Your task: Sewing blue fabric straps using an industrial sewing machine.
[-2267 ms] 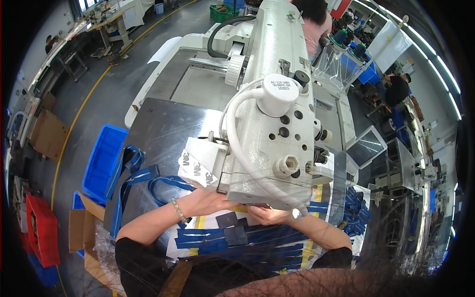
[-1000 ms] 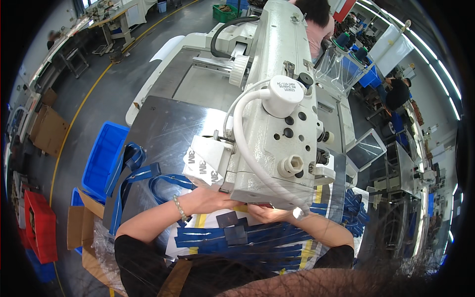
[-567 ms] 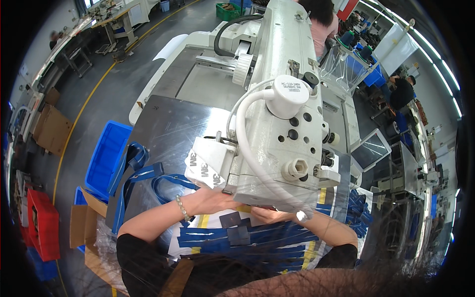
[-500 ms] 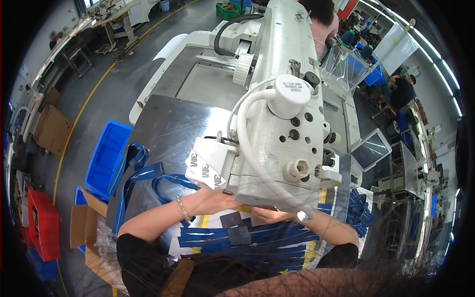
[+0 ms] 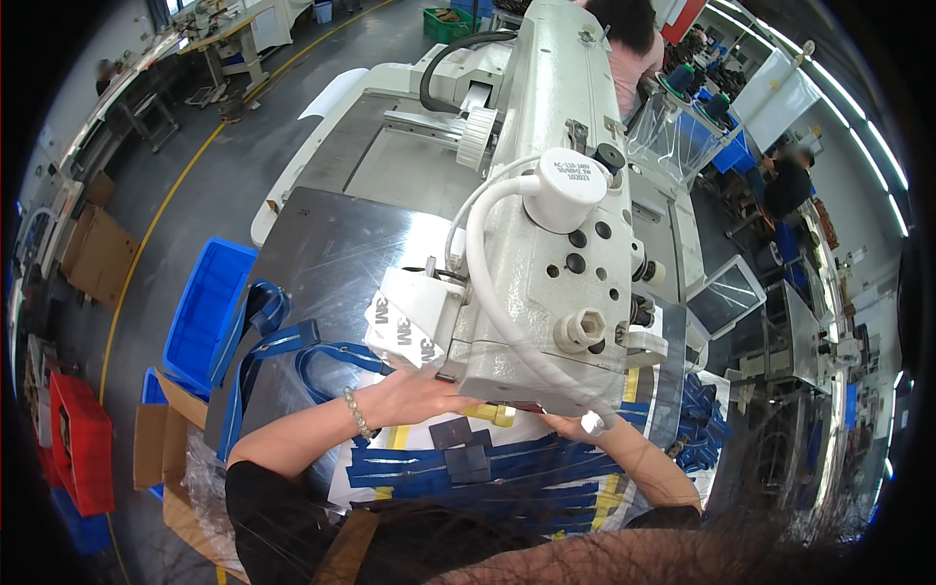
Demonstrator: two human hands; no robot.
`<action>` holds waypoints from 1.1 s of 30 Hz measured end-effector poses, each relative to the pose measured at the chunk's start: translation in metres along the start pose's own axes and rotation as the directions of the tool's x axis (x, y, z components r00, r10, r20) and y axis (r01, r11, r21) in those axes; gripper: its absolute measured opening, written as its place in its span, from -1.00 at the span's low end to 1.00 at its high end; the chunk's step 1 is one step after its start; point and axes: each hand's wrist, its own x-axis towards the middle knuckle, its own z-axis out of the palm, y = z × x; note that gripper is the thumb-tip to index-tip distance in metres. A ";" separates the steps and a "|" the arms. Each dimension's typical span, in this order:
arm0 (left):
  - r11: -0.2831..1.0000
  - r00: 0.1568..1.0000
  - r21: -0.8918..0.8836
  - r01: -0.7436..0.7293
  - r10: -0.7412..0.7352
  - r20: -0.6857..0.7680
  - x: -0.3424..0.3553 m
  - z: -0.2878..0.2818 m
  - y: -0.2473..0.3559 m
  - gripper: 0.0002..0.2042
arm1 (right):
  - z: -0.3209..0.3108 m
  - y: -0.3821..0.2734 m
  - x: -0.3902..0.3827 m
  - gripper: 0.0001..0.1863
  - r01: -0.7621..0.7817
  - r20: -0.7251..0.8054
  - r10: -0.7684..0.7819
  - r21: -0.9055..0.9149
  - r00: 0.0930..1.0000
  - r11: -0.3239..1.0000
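My left hand [image 5: 421, 395], with a beaded bracelet at its wrist, reaches under the head of a white sewing machine [image 5: 546, 292]. Its visible fingers are stretched out, and the tips disappear under the machine. On the other side, my right hand [image 5: 577, 427] lies below the machine's front edge, its fingers partly covered by the machine head and a white hose [image 5: 487, 283]. Between the hands shows a yellow strip [image 5: 492, 414]. Nearer me, dark square patches [image 5: 468, 464] rest on blue straps [image 5: 395, 468] with a pale line along them, laid over a white sheet.
Blue straps [image 5: 283, 339] trail over the metal plate [image 5: 336, 234] at left, beside a blue bin [image 5: 208, 307] and an open cardboard box [image 5: 175, 439]. More blue straps [image 5: 702, 419] are heaped at right, near a screen [image 5: 726, 297]. Other people work farther off.
My right hand has shifted right, away from the dark patches, and its curled fingers no longer show there. More of the yellow strip is visible. The left hand has hardly moved.
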 end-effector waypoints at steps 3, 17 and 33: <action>0.988 0.959 0.042 0.150 -0.156 0.235 0.010 -0.014 0.009 -0.63 | 0.014 0.001 -0.014 -0.76 -0.056 0.011 0.054 0.235 0.998 0.970; 0.956 0.908 0.248 -0.156 0.237 -0.344 0.001 0.034 -0.023 -0.66 | -0.035 -0.047 0.038 -0.64 0.050 -0.140 -0.046 0.020 0.989 0.999; 0.997 0.967 0.035 -0.074 0.080 -0.241 0.002 0.040 -0.026 -0.69 | -0.023 -0.036 0.079 -0.70 0.361 0.489 -0.519 -0.871 0.701 -0.334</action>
